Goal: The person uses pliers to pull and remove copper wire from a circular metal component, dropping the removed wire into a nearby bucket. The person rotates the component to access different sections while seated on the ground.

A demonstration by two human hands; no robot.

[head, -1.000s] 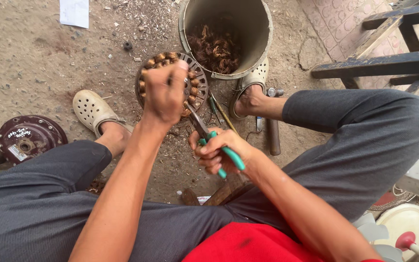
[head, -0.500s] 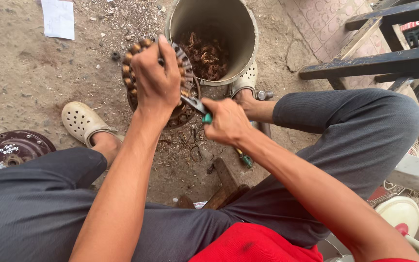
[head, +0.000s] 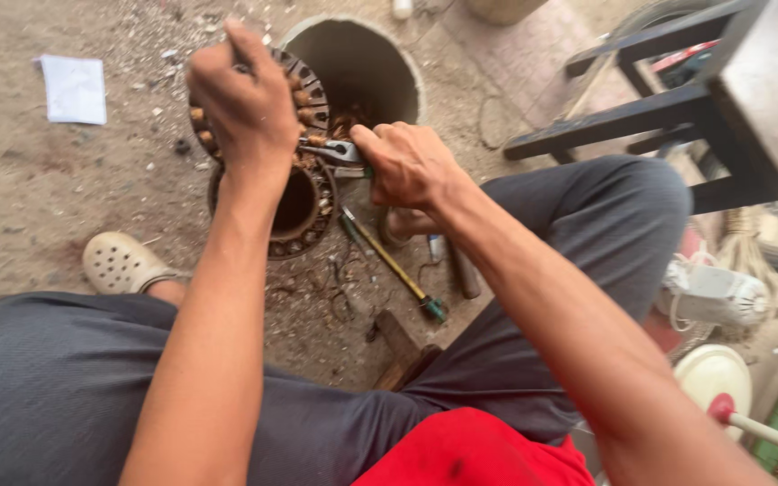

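My left hand [head: 247, 99] grips the top rim of a round motor stator [head: 303, 202] with copper windings, holding it tilted up off the dirt ground. My right hand [head: 407, 162] is closed around pliers [head: 339, 151] whose jaws bite into the windings on the stator's right side. Just behind the stator stands a grey bucket [head: 402, 67] holding copper scraps.
A screwdriver [head: 393, 265] and a hammer handle [head: 463, 270] lie on the ground between my legs. A white clog [head: 121, 263] is on my left foot. A paper sheet [head: 74, 88] lies far left. A dark wooden bench [head: 677, 99] stands right, with a white fan part [head: 718, 292] below it.
The view has closed in. My left hand still holds the stator, now lifted higher; my right hand has pushed the pliers up into the windings.
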